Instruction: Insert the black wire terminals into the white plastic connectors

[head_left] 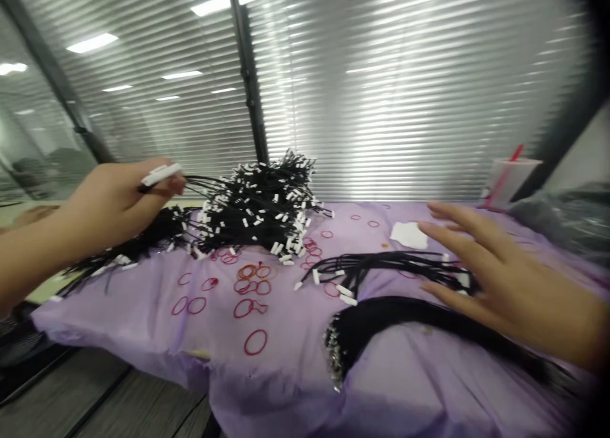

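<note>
My left hand (121, 193) is closed on a few black cables that have white ends; the white ends stick out above the fingers and the strands trail right toward a large heap of black cables (260, 203) with many white tips. Fingers apart, my right hand (500, 273) is over the right end of a small loose bundle of black cables (381, 260) with white tips. I cannot tell whether it touches them. Just in front lies a thick, curved bundle of black cables (400, 314) with bare metallic ends.
Several red rubber bands (256, 342) are scattered over the purple table cover (295, 349). A white scrap (408, 235) lies behind the small bundle. At the back right stand a cup (512, 180) with a red straw and a dark plastic bag (572, 219). Window blinds (419, 95) rise behind.
</note>
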`<state>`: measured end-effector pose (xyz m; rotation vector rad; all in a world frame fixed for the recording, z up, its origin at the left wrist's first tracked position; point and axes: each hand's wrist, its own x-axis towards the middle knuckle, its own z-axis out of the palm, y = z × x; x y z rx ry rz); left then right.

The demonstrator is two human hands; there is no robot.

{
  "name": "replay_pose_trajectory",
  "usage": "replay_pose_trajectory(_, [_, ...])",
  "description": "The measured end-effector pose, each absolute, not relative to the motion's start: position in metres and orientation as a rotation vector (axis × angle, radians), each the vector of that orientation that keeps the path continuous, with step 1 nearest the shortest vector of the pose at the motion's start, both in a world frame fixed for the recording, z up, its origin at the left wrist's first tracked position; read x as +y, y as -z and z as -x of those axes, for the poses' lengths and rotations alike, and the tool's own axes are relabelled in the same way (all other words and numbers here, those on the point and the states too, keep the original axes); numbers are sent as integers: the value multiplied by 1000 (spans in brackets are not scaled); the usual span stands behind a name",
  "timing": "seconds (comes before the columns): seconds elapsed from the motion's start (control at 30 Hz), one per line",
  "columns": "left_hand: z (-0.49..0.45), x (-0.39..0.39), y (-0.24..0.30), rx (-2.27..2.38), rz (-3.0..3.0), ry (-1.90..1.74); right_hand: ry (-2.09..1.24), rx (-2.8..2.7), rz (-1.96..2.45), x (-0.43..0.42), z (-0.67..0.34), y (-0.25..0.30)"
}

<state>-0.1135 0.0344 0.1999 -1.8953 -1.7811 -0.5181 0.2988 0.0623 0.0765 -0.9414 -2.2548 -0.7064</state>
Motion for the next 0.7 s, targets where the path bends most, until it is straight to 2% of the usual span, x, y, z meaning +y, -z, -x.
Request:
replay_pose_trajectory(0.07, [68,31,-203,-1621,2124,482,720,-2273,889,61,-277,-91])
replay_pose_trajectory(0.13, [35,27,-204,-1585,2329,466,600,-2269,823,61,-263,-95])
replay_pose_trajectory(0.33, [-15,37,-198,-1682,2625,480,-558,-2216,896,50,-260,-77])
replay_pose_trajectory(0.5, [-24,60,-188,-1761,2686,445,-944,-2195,1017,50,-260,-71])
replay_pose_trajectory(0.6, [-18,80,-176,-1750,2664,496,-1344,-1923,917,58,-255,-55])
replay_pose_trajectory(0.7, [-8,101,-164,-1783,2599,506,-1481,-1688,886,61,-249,-33])
